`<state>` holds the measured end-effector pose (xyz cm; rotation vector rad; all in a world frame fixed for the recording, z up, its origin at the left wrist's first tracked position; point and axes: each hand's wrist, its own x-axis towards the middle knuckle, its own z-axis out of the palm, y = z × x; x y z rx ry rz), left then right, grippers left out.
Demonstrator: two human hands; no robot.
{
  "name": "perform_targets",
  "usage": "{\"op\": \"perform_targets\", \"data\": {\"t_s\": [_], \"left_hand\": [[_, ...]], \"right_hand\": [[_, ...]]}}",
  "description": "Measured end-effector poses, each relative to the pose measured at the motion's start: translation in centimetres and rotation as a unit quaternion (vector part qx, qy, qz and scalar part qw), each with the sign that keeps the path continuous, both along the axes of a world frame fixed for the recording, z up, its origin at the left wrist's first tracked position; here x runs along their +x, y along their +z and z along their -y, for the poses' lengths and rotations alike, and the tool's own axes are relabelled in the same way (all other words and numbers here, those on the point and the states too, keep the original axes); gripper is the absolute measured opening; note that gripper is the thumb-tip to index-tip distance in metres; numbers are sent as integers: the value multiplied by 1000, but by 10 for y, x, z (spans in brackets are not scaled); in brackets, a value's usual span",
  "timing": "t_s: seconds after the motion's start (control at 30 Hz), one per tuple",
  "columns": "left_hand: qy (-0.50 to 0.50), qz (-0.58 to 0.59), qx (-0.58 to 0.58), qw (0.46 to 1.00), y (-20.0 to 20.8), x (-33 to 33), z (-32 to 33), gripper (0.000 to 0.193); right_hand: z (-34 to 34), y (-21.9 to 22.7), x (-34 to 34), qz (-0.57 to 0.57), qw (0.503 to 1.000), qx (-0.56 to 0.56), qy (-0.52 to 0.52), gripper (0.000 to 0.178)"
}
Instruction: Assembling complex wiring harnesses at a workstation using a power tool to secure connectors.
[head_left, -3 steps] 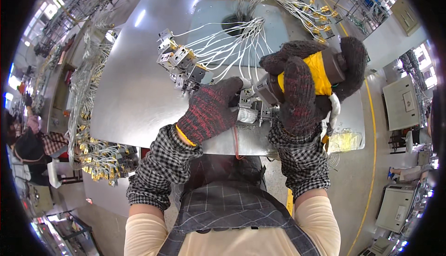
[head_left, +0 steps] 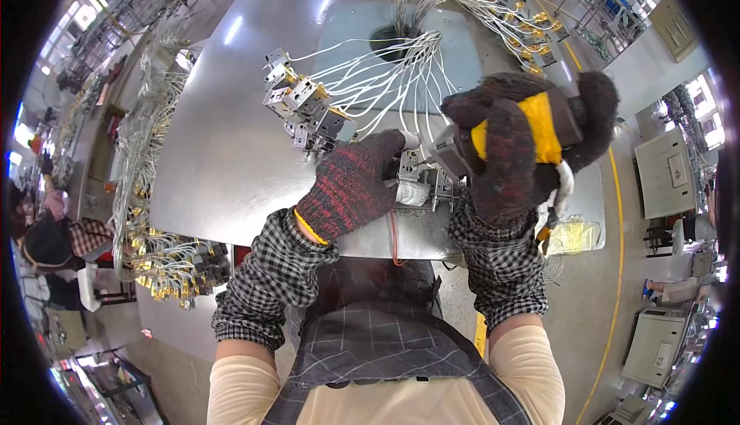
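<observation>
My left hand (head_left: 353, 186), in a dark red-and-black knit glove with whitish fingertip wraps, grips a small silver metal socket piece (head_left: 409, 163) at the table's near edge. In my right hand (head_left: 506, 155), gloved alike, is a dark power screwdriver (head_left: 541, 126) with yellow tape round its body. Its thin bit points left, close to the socket piece; whether the tip touches cannot be made out. Further silver pieces (head_left: 445, 186) stand just right of my left fingertips. A cluster of metal socket pieces (head_left: 308, 100) on white wires (head_left: 385, 90) lies beyond my left hand.
The shiny metal table (head_left: 220, 155) has a round dark hole (head_left: 389, 43), where wires gather. More wires with brass-coloured ends (head_left: 493, 1) lie at the far right. Wire bundles (head_left: 146, 163) hang along the left. A yellowish clear packet (head_left: 574, 236) lies at the right edge.
The screwdriver and my right hand have shifted slightly right and nearer to me, exposing the thin bit by the socket piece. My left hand stays nearly in place.
</observation>
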<state>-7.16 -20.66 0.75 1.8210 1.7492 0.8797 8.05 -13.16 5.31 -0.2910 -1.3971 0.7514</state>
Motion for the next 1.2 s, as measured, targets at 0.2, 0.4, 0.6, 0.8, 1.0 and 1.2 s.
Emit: {"op": "perform_targets", "data": {"t_s": [0.2,0.4,0.6,0.8,1.0,1.2], "left_hand": [[-5,27,53,998,-8,-2,3,64],[111,49,266,956,14,-39,31,46],[94,97,122,983,11,-173,-14,42],[-3,230,-114,966,33,-190,-27,53],[39,204,-5,978,65,-183,-34,58],[-18,68,177,982,61,-68,3,56]], "right_hand": [[8,0,-1,7,1000,-8,-24,78],[4,-2,-6,-9,1000,6,-17,78],[8,1,-10,4,1000,5,-2,78],[14,2,-5,5,1000,-20,11,78],[11,5,-9,-3,1000,-9,-1,79],[30,17,-15,-29,998,-63,-12,79]]}}
